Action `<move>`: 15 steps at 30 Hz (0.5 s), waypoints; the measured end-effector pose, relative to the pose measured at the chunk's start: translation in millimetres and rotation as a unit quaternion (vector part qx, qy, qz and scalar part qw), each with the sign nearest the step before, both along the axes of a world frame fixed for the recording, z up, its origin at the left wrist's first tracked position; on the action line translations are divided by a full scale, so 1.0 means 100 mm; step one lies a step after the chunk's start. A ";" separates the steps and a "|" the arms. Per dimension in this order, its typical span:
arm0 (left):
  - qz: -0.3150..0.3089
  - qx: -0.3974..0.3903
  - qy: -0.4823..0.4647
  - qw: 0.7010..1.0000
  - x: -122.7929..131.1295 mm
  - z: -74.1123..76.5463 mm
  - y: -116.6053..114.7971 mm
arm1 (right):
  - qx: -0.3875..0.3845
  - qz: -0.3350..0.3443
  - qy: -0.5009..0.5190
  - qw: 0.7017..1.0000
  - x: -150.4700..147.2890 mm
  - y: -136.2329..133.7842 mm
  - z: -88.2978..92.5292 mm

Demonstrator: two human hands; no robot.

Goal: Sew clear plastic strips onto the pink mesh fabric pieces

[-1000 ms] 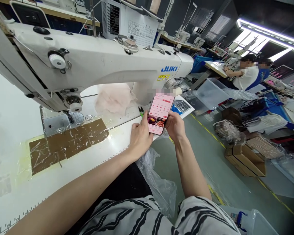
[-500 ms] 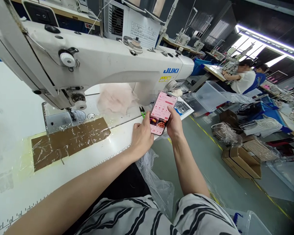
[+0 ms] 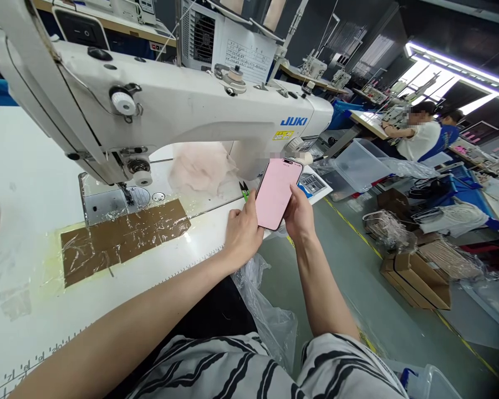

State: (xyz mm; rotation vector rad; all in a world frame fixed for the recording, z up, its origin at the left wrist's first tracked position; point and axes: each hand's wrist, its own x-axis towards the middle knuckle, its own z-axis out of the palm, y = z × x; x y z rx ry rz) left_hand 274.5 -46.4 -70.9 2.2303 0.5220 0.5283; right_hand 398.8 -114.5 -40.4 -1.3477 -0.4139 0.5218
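A smartphone (image 3: 278, 194) with a plain pink screen is held upright and tilted between both hands, above the front edge of the sewing table. My left hand (image 3: 244, 233) grips its left side, fingers hidden behind it. My right hand (image 3: 300, 213) is closed around the right edge, its thumb near the screen's edge. Just behind the left thumb lie green-handled thread snips (image 3: 244, 189) on the table. Pale pink sheer fabric (image 3: 202, 169) sits bunched under the arm of the white sewing machine (image 3: 191, 100).
A brown taped patch (image 3: 125, 244) covers the table before the needle plate. Clear plastic (image 3: 270, 310) hangs beside my lap. On the floor to the right stand a clear bin (image 3: 360, 160) and a cardboard box (image 3: 416, 277). Two people (image 3: 419, 138) sit at machines farther back.
The phone's screen has gone from a page with pictures and icons to plain pink. My right thumb has shifted slightly right. The whole view has moved a little.
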 end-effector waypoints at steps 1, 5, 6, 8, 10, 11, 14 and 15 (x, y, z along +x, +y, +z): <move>0.000 -0.001 -0.002 1.000 0.00 0.00 0.00 | 0.003 0.002 -0.002 1.000 0.00 0.00 0.00; 0.001 -0.004 -0.004 1.000 0.01 0.00 0.00 | 0.010 0.008 -0.006 1.000 -0.01 0.01 0.00; 0.002 -0.004 -0.004 1.000 0.01 0.00 0.00 | 0.011 0.008 -0.005 1.000 -0.01 0.02 0.00; 0.000 -0.004 -0.003 1.000 0.00 0.02 0.00 | 0.011 0.008 -0.003 1.000 -0.01 0.02 0.00; -0.002 -0.005 -0.005 1.000 0.00 0.03 0.00 | 0.012 0.010 -0.002 1.000 -0.01 0.01 0.00; -0.001 -0.005 -0.006 1.000 0.00 0.03 0.00 | 0.012 0.014 -0.002 1.000 -0.02 0.01 0.00; 0.004 -0.009 -0.014 1.000 0.00 0.01 0.00 | 0.013 0.039 -0.008 0.999 -0.04 -0.03 0.02; 0.006 -0.011 -0.017 1.000 0.00 0.01 0.00 | 0.013 0.047 -0.009 0.999 -0.05 -0.05 0.03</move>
